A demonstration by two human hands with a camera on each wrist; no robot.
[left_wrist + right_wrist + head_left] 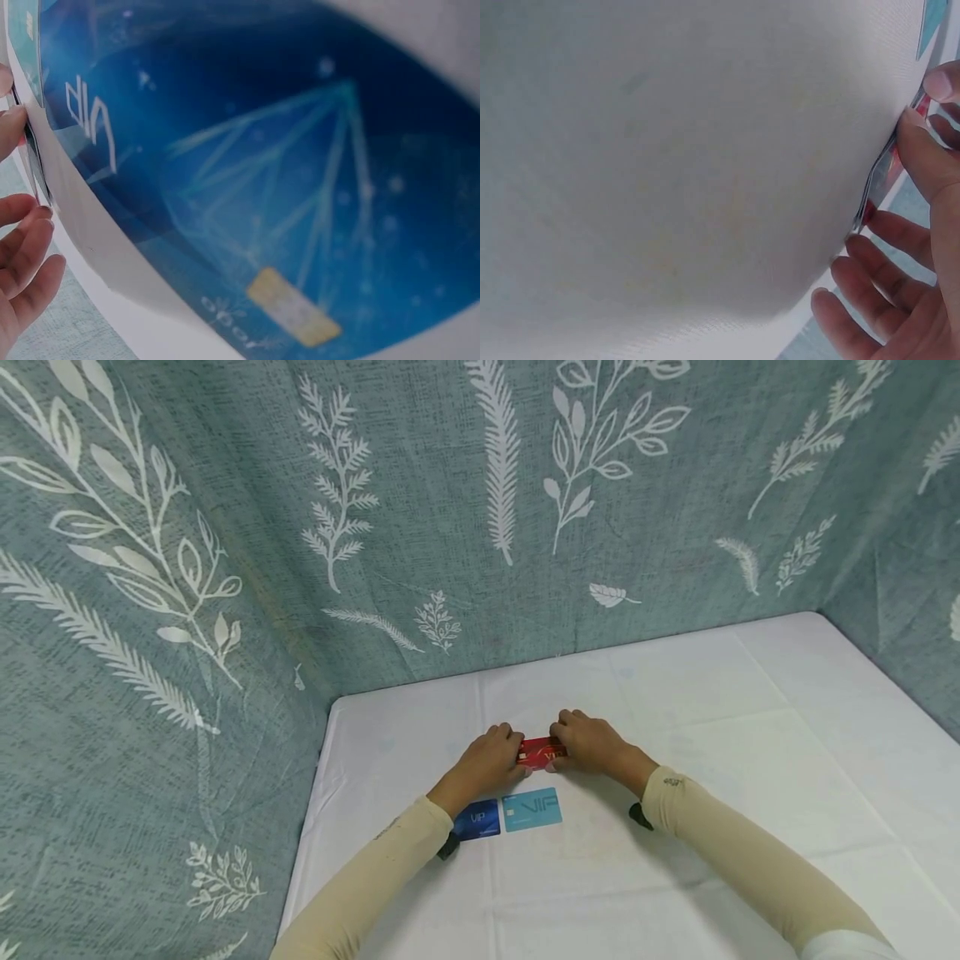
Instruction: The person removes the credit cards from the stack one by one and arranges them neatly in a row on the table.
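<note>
I see a glossy red rectangular card held crosswise between two hands, long axis left to right.
The fingers of the left hand pinch its chip end, those of the right hand the lettered end; neither is nearer. I can't tell whether it touches the white cloth-covered tabletop. On its near side lie a light-blue rectangular card and, just left, a dark-blue one.

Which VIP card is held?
The red card, its left end in the left-hand grip and its right end in the right-hand grip. The dark blue card and light blue card lie side by side, held by neither.
</note>
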